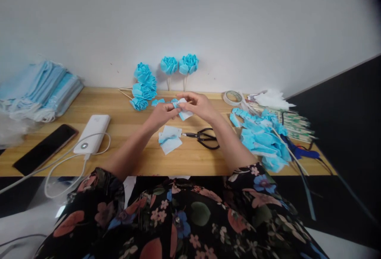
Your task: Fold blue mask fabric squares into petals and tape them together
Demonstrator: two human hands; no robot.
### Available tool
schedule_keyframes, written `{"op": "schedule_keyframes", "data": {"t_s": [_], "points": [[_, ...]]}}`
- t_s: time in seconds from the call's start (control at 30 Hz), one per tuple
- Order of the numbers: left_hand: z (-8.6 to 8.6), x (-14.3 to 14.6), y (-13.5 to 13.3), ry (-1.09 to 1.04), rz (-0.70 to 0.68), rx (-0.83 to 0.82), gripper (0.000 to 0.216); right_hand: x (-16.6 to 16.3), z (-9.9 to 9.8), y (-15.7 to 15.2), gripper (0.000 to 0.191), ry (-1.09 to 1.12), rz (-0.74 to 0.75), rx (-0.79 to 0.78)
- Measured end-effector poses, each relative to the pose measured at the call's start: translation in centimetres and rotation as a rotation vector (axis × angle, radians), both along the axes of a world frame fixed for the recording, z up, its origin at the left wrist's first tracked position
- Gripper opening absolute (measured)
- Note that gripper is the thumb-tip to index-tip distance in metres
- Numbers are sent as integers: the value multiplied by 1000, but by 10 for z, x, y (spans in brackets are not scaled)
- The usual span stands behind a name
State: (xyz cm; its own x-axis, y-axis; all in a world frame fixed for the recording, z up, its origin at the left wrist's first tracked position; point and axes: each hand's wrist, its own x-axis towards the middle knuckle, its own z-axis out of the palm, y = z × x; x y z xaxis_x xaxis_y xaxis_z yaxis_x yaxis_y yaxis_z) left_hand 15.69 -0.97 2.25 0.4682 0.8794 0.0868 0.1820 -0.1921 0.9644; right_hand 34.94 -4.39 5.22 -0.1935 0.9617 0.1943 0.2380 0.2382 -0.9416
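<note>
Over the middle of the table, my left hand (163,115) and my right hand (197,106) meet at a blue-and-white fabric petal (185,113). Both hands are closed, with fingers and thumbs pinching it; what lies between the fingertips is partly hidden. A small blue piece (158,102) rests just behind my left hand. Below the hands lie several cut white-and-blue fabric squares (170,139). Black-handled scissors (205,136) lie beside them, blades pointing left, partly under my right forearm.
Finished blue fabric flowers (143,88) on sticks lie and lean at the back. Face masks (41,88), a phone (46,147) and a cabled power bank (93,134) occupy the left. At right are a tape roll (232,98), blue fabric strips (262,142) and a blue glue gun (302,151).
</note>
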Motion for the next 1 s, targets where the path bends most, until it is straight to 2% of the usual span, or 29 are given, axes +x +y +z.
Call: {"op": "schedule_keyframes", "data": {"t_s": [0.1,0.17,0.27,0.4,0.57,0.73,0.93,1.0], "points": [[-4,0,0,53,-33,57,38,-5,-7,1,30,-60,-48,-20],[-8,1,0,69,-31,101,38,-7,-14,2,28,-62,-75,-15],[-18,2,-2,57,-8,101,40,-8,-28,4,33,18,-114,1],[-28,1,-4,1,67,-22,38,-2,-40,4,45,88,-153,21],[-25,-2,-5,-177,153,-51,41,7,-47,0,53,83,-34,-36],[-25,1,-7,-215,178,-26,44,-1,-61,-5,70,112,33,-82],[-29,3,-11,-208,126,-33,46,-13,-66,-9,61,0,-86,-40],[-30,2,-8,-249,127,-35,41,-14,-65,-10,61,-36,-89,-29]]}}
